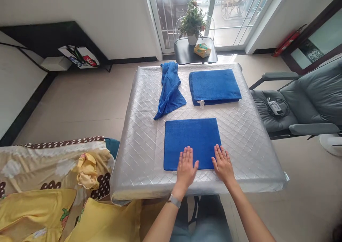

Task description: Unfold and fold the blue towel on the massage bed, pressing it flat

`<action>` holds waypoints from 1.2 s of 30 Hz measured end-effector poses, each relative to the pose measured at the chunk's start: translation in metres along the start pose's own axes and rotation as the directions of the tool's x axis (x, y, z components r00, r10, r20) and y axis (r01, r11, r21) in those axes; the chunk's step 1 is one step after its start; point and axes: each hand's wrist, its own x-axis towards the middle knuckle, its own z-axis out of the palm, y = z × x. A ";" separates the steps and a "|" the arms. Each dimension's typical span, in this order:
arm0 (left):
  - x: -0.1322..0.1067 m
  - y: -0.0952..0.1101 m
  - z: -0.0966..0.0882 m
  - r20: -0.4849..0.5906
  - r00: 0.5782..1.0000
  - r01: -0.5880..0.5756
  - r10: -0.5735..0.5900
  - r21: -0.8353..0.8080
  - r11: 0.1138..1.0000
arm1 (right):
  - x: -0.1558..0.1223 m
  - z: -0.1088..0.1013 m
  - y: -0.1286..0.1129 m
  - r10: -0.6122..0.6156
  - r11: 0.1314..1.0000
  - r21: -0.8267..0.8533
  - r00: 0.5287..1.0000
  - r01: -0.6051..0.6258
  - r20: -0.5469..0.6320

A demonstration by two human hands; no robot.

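Note:
A blue towel [191, 135] lies flat as a neat rectangle near the front of the table. My left hand [186, 168] rests palm down on its near edge, fingers stretched forward. At the towel's right edge, my right hand [222, 163] also lies flat with fingers extended, partly on the cloth and partly over the tablecloth. Farther back on the right sits a stack of folded blue towels [215, 85], with a small white tag at its front. A crumpled blue towel [170, 90] is spread loosely at the back left.
A silver quilted tablecloth [143, 138] covers the table. Behind it stands a chair [184, 53] with a potted plant [192, 25] and a yellow packet [202, 50]. On the right is a grey armchair [310, 92]; a bed with yellow pillows [107, 220] adjoins the left.

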 end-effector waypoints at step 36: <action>0.015 0.004 0.002 0.055 0.996 0.062 -0.063 0.008 0.998 | 0.027 0.010 0.007 -0.013 0.998 0.059 0.999 0.010 0.045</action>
